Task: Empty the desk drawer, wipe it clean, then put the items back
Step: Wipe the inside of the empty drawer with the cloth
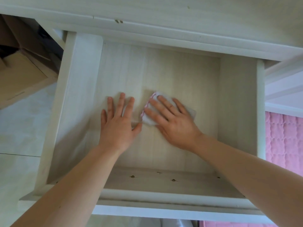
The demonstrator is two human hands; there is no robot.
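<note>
The pale wooden desk drawer [77, 99] is pulled out below me and holds nothing but a cloth. My right hand [170, 122] lies flat, fingers spread, pressing a small white cloth with a pink stitched edge [150, 119] onto the drawer floor near its middle. My left hand [117, 123] rests flat on the bare drawer bottom just left of the cloth, fingers apart, holding nothing. Most of the cloth is hidden under my right palm.
The white desk top [164, 15] runs along the top of the view. Brown cardboard boxes [19, 76] sit on the floor at the left. A pink quilted fabric [285, 140] lies at the right. Several screw heads show on the drawer's front wall [164, 179].
</note>
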